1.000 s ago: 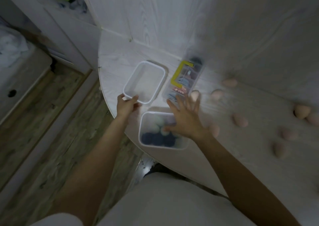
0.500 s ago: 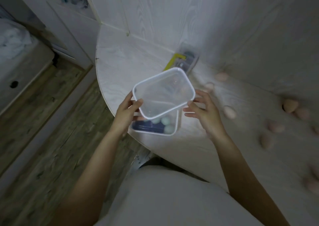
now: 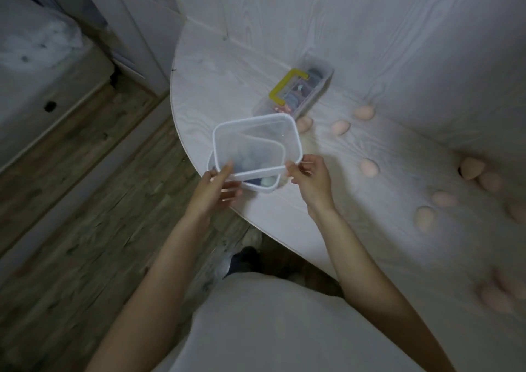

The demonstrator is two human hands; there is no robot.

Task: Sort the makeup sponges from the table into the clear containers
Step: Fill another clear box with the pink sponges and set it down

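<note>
Both hands hold an empty clear container (image 3: pixel 256 132) just above a second clear container (image 3: pixel 266 188) that stands at the table's near edge. My left hand (image 3: pixel 217 189) grips the empty one's near left corner, my right hand (image 3: pixel 311 179) its near right corner. The lower container holds dark blue and pale green sponges, seen partly through the upper one. Several pink makeup sponges lie on the white table (image 3: pixel 355 229): one (image 3: pixel 340 127) behind the containers, one (image 3: pixel 369 167) right of my right hand, one (image 3: pixel 424 218) further right.
A long clear case with a yellow handle (image 3: pixel 294 94) lies behind the containers, near the white wall. More pink sponges sit at the far right edge of the view. The table's curved edge drops to a wood floor on the left. My light-clothed lap is below.
My left hand lifted the empty container off the table and brought it over the filled one. My right hand left the filled container and took the empty one's right corner.
</note>
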